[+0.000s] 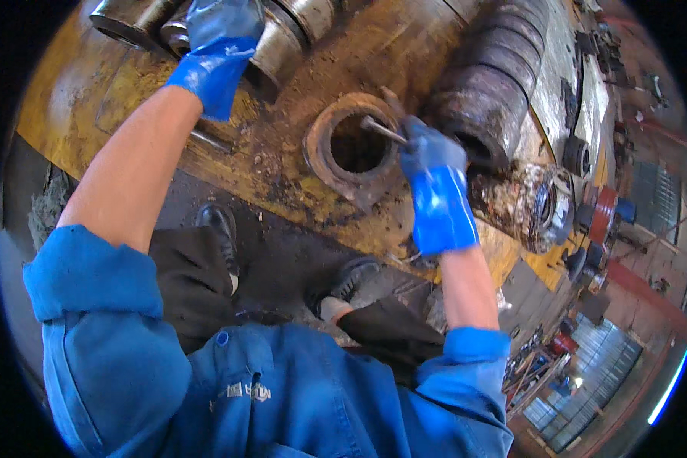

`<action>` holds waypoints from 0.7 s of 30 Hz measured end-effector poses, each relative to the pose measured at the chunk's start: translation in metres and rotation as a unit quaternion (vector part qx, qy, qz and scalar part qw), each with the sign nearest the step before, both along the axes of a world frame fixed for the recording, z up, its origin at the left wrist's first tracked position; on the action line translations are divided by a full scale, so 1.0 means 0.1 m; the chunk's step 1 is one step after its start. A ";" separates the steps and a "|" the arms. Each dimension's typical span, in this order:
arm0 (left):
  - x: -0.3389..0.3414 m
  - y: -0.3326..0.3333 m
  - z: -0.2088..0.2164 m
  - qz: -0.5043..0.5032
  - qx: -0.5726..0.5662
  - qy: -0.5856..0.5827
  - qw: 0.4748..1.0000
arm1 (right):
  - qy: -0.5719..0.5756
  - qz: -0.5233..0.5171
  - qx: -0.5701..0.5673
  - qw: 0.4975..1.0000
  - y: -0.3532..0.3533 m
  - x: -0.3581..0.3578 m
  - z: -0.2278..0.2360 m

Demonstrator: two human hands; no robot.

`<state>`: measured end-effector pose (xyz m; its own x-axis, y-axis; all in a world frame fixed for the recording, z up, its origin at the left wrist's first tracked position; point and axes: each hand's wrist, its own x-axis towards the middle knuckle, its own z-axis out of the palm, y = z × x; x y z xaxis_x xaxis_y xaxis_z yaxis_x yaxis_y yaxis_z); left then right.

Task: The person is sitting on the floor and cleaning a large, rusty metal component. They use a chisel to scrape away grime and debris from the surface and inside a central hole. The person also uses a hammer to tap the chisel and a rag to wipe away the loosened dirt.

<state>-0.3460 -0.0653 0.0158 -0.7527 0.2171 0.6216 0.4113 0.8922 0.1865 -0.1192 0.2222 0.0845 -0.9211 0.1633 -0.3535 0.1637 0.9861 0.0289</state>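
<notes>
Your gloved right hand (pixel 433 156), in a dark-palmed, glossy blue rubber glove, grips a slim grey metal tool (pixel 383 130) at a yellow, dirt-streaked worktable (pixel 69 122). Your fingers there are curled in around the tool; blur hides just how each one sits. The tool's pale tip shows over the dark opening of a thick, rust-brown metal ring (pixel 317 156), which lies on the worktable near its front edge, between your arms; whether the tip touches it, you cannot tell from this angle.

Your left hand (pixel 223 30), gloved in the same blue, reaches to the top edge of the frame, among grimy, steel-grey cylindrical parts (pixel 280 49). Its fingertips are out of sight, so you cannot tell if they are spread or pinching anything.

To the right of the ring rests a long, dark, ribbed metal cylinder (pixel 485 84), with a brown-and-white, grease-smeared round part (pixel 515 202) just beside its near end.
</notes>
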 end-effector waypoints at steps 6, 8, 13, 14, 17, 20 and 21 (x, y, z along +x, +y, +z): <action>0.00 0.14 0.08 -0.019 0.013 0.017 1.000 | -0.070 0.003 0.063 0.996 0.07 -0.01 -0.30; 0.02 0.03 0.03 -0.017 0.017 0.032 0.999 | 0.011 0.017 0.015 1.000 0.13 0.03 -0.19; -0.04 0.12 0.01 -0.016 -0.007 0.038 0.999 | 0.105 -0.027 -0.067 0.992 0.05 0.13 -0.20; 0.02 0.17 0.01 -0.025 0.008 0.028 0.999 | -0.015 -0.041 0.037 0.998 0.08 0.04 -0.31; 0.07 0.08 0.06 -0.016 0.012 0.028 0.999 | -0.064 0.002 0.061 0.996 0.04 -0.19 -0.33; 0.00 0.09 0.04 0.004 -0.027 0.021 0.999 | 0.122 0.013 -0.017 0.992 -0.15 0.06 -0.03; -0.03 0.09 0.02 -0.012 -0.002 0.053 0.999 | 0.057 0.018 0.002 0.998 -0.19 0.04 -0.11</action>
<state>-0.3490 -0.0561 0.0175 -0.6778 0.2366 0.6962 0.4501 0.8822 0.1385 -0.1150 0.2037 0.0739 -0.9608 0.1299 -0.2451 0.1297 0.9914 0.0168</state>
